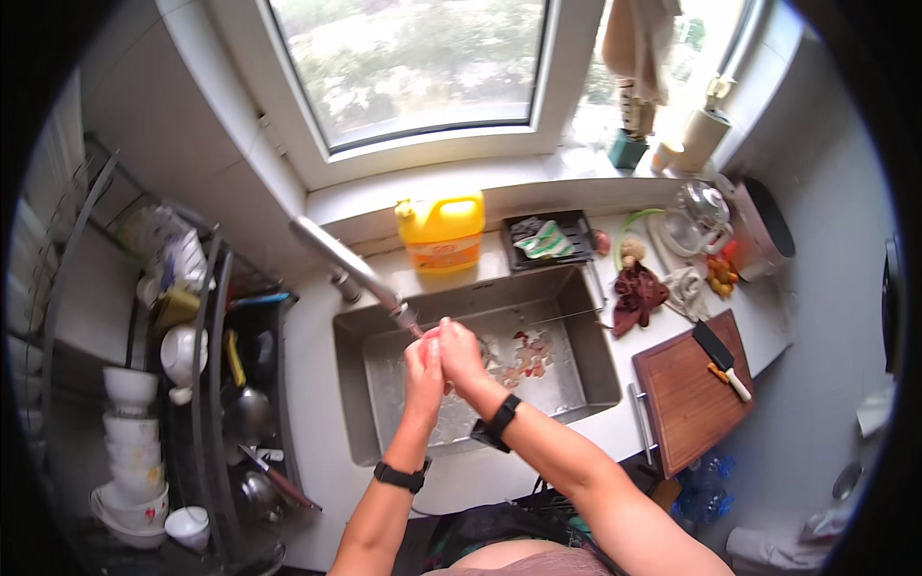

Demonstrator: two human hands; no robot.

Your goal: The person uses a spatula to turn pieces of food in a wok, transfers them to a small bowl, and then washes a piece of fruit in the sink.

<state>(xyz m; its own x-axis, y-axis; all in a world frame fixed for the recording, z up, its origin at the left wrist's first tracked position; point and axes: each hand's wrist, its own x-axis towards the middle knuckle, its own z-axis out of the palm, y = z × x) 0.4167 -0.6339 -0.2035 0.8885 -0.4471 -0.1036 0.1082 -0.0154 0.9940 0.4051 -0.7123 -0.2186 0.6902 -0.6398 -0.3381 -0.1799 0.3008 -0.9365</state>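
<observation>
My left hand [425, 366] and my right hand [459, 353] are pressed together just below the faucet's spout [405, 315]. The fingers overlap, so whatever may lie between them is hidden. Both hands are over a stainless steel sink [351, 389]. Reddish and pale peelings or scraps [531, 356] lie on the sink's bottom, to the right of my right hand. Each wrist wears a black band.
A yellow jug [443, 230] and a black tray [551, 241] stand behind the sink. On the right, a cleaver [713, 344] lies on a wooden cutting board [681, 403], near a dark red cloth [637, 295]. Stacked bowls [135, 453] fill the left rack [209, 374].
</observation>
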